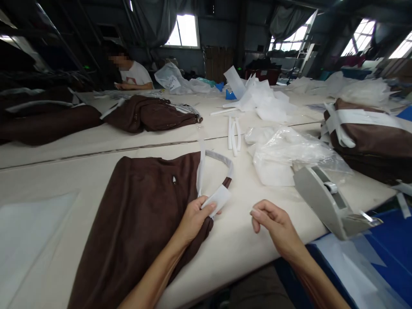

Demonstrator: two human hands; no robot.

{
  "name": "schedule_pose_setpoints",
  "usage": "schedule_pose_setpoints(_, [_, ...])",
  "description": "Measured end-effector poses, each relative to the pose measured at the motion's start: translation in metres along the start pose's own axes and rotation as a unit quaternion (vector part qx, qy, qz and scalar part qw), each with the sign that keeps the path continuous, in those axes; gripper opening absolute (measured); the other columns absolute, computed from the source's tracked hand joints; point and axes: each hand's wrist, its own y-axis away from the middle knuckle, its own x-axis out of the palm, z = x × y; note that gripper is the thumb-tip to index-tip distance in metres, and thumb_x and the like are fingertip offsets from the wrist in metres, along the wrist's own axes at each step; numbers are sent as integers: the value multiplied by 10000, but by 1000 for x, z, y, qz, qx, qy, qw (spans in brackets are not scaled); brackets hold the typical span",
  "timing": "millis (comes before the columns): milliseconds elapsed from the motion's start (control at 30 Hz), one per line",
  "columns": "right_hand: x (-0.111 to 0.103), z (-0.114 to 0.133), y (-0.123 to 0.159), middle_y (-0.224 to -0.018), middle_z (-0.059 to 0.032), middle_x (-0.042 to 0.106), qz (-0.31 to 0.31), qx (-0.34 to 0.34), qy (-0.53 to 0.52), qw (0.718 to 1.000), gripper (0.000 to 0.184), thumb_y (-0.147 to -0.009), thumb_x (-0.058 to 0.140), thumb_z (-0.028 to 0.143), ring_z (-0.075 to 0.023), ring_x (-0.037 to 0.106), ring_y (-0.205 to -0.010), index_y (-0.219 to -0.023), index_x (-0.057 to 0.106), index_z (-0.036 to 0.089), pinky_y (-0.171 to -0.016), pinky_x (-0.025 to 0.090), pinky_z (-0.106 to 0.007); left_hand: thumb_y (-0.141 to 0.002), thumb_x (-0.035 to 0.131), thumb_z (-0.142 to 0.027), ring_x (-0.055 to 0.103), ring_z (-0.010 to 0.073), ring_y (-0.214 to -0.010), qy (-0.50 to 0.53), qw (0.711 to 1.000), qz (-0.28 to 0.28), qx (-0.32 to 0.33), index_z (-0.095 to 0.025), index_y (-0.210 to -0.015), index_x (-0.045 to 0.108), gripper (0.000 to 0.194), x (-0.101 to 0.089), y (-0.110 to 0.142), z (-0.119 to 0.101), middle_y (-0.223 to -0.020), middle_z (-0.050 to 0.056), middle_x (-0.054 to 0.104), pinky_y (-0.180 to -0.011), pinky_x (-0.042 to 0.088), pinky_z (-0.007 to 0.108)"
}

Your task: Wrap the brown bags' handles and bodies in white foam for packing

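A dark brown handbag [138, 206] lies on the table in front of me, with a small zip pull on its side. Its handle [227, 182] loops out to the right, partly wrapped in pale strips. My left hand [196, 216] is closed at the base of the handle, its thumb pressing a folded piece of white wrapping sheet [219, 198] against it. To the right, my right hand [270, 219] is held above the table, apart from the bag. Its fingers are curled against the thumb; whatever may be between the fingertips is too small to make out.
A grey tape dispenser [322, 201] stands at the table's right edge, by crumpled clear plastic [280, 150]. White foam strips [234, 135] lie farther back. More brown bags [151, 113] and a pile of white sheets [264, 96] are beyond. A person [133, 75] sits at the far side.
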Motion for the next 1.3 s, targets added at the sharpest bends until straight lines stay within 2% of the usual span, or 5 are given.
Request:
schedule_pose_setpoints(133, [46,-10,-35,-589,12,591,48,-2,-67,997,343,-841,652,514,-129,508,-575,-738,580,194,-614,431,-267,-797,653,-502,536,169,-703,-5,1000,18,14,-117,-854,661,389,-1,1,2,-770,42,663,-685,392,250])
schedule_pose_setpoints(267, [62,-22,-46,-568,19,596,44,23,-89,995,389,-799,681,556,-117,501,-539,-714,576,192,-584,431,-260,-818,647,-503,509,155,-669,-4,999,21,25,-126,-836,651,378,-2,2,5,-734,21,616,-654,387,240])
schedule_pose_setpoints(533, [70,-40,-57,-537,27,608,44,72,-118,989,420,-742,731,570,-97,495,-484,-693,576,183,-528,385,-238,-808,662,-507,499,136,-619,25,1000,13,1,-137,-805,660,370,-3,6,3,-715,15,634,-617,379,228])
schedule_pose_setpoints(833, [66,-32,-58,-679,-15,674,99,96,-186,973,417,-723,765,545,-106,553,-583,-759,604,162,-617,423,-247,-790,713,-469,530,136,-618,107,993,18,-37,-134,-884,650,353,-5,7,7,-726,27,646,-596,382,230])
schedule_pose_setpoints(1300, [85,-42,-60,-600,48,585,45,36,-214,975,364,-772,735,473,-89,485,-528,-796,508,190,-534,362,-215,-794,730,-434,611,145,-655,124,992,23,0,-169,-947,553,353,-1,6,6,-719,19,673,-673,464,228])
